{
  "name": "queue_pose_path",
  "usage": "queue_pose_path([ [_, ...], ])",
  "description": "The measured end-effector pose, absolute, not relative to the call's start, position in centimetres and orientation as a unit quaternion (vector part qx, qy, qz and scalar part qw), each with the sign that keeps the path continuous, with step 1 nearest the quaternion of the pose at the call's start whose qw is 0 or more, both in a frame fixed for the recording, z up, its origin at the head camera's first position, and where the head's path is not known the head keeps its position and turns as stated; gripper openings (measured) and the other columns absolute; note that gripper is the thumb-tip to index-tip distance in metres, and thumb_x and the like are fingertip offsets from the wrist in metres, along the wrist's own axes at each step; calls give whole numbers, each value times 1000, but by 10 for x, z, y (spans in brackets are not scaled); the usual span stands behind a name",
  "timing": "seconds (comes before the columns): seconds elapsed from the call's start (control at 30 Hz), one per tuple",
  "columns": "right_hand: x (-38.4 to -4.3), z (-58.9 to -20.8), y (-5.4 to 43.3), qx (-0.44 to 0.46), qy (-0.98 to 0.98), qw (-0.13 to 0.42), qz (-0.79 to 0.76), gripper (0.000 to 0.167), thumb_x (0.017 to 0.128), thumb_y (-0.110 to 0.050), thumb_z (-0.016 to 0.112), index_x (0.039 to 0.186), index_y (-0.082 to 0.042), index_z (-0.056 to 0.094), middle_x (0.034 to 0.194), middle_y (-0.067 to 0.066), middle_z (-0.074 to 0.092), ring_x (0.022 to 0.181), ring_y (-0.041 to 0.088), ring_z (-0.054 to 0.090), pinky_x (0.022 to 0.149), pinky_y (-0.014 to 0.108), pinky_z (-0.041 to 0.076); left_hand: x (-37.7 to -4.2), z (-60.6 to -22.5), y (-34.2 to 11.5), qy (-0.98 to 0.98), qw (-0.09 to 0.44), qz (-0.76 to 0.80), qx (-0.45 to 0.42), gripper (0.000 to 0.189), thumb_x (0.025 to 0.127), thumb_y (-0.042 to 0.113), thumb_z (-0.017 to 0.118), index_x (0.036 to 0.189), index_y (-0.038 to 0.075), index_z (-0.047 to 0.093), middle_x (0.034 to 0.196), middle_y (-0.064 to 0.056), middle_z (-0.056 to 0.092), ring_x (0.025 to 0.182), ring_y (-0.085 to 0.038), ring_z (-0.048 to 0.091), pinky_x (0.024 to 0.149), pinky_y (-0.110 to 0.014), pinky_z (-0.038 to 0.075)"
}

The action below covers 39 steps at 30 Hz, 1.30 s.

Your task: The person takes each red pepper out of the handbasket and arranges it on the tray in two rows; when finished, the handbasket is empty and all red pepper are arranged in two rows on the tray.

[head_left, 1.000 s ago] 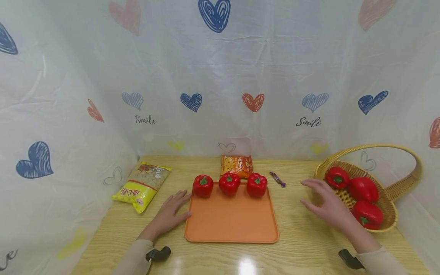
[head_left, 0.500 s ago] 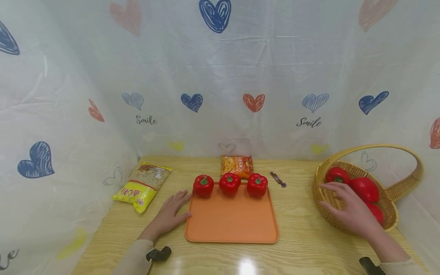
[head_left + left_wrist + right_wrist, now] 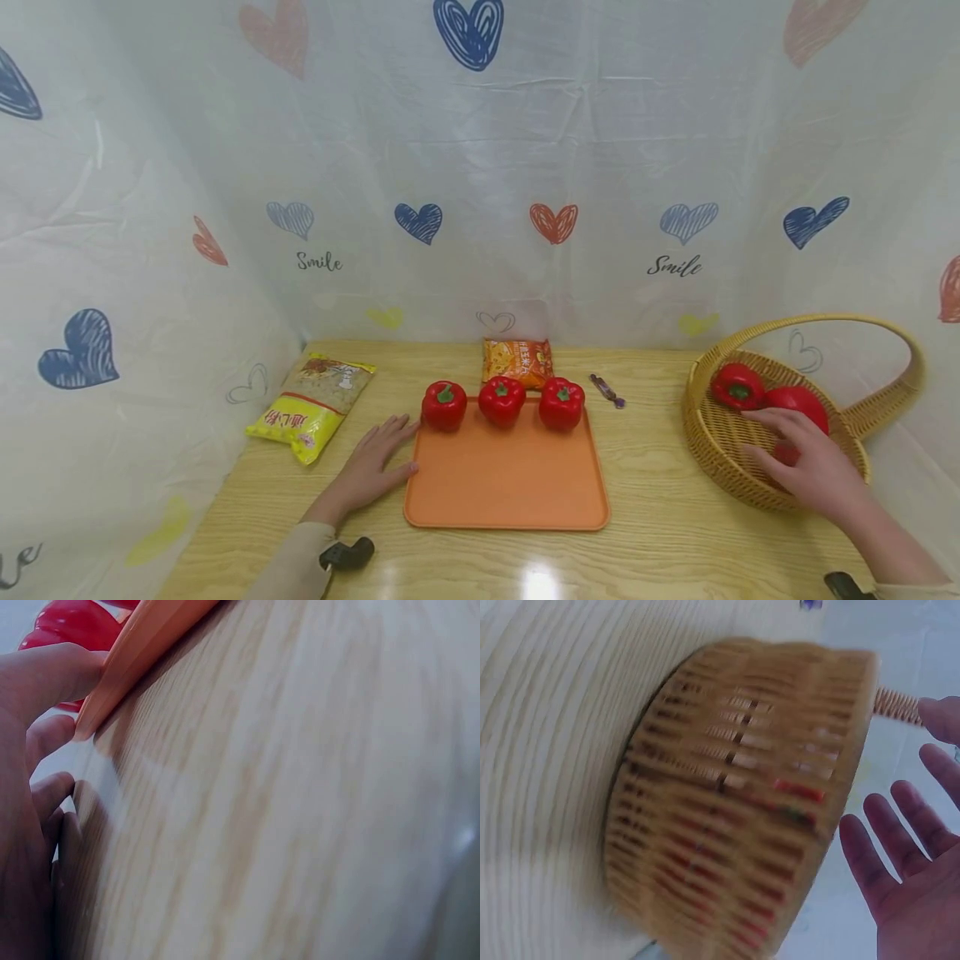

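Though behind peppers (image 3: 502, 403), “Smile” (image 3: 673, 266) readable twice.

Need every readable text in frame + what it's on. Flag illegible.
"Smile" on the backdrop sheet, left of centre
"Smile" on the same sheet, right of centre
"e", the end of a cut-off script word on the sheet, lower left
"通心粉" (seemingly) on the yellow bag
"玉米片" (seemingly) on the orange packet
Too small to read: remaining bag and packet print; any on the wrapped candy
None seen: tray, basket
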State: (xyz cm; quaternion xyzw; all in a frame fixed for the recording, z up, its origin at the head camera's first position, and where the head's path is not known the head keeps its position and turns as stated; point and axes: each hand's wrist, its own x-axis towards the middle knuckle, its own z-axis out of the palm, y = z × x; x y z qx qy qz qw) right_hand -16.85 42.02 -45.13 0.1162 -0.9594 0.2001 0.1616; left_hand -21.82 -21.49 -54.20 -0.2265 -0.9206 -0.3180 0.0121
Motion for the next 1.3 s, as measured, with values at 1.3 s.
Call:
queue_pose_path([
  [1.3,-181,-463,434,36,-983,29,177,54,100,-37,65,134,5,56,131,41,46,117,64,43,88,81,38,-218,-542,-216,-925,2,-309,-222,70,97,46,65,155,12,45,162,-16,35,153,-36,22,124,-55,12],
])
